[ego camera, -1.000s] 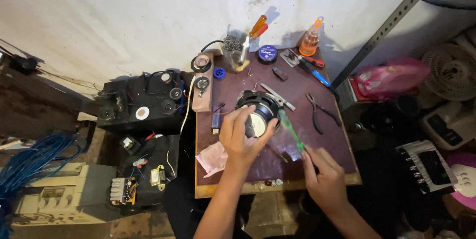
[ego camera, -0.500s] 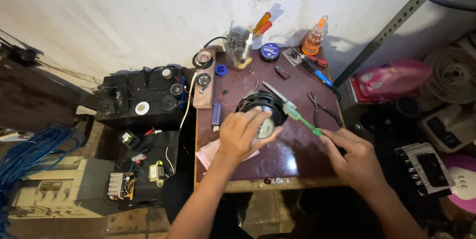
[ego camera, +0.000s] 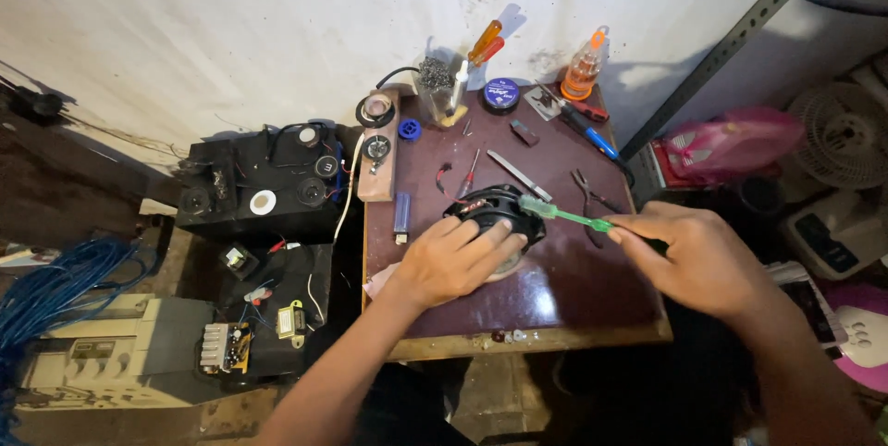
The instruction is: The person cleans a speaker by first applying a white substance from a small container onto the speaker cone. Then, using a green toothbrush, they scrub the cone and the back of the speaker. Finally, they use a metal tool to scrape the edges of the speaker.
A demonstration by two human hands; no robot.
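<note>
Two hands are seen at work over a small dark maroon wooden desk (ego camera: 573,289) set against a pale wall. Beside the desk on the floor, a black box with round dials (ego camera: 264,192) and a beige metal case (ego camera: 102,358) are placed, with a coil of blue cable (ego camera: 55,284) further off.

On the desk, near its middle, a round black loudspeaker (ego camera: 490,210) is pressed flat under the left hand (ego camera: 449,261), whose fingers are spread over its rim and closed down on it. The right hand (ego camera: 703,256) is closed around the handle of a green toothbrush (ego camera: 560,215), whose head is laid against the upper edge of the loudspeaker.

Smaller items lie well apart from the hands: black pliers (ego camera: 592,192), a grey flat metal file (ego camera: 518,176), a blue rectangular lighter (ego camera: 401,211), a round blue tin (ego camera: 501,94) and an orange bottle (ego camera: 585,67) near the wall.

It is judged that the thin red wires at the loudspeaker's edge could be snagged or torn if the brush is pushed too hard. The loudspeaker could also be slid sideways across the glossy desk if the left hand's pressure is eased, and the pliers just beyond could be knocked off the desk by a wide stroke.
</note>
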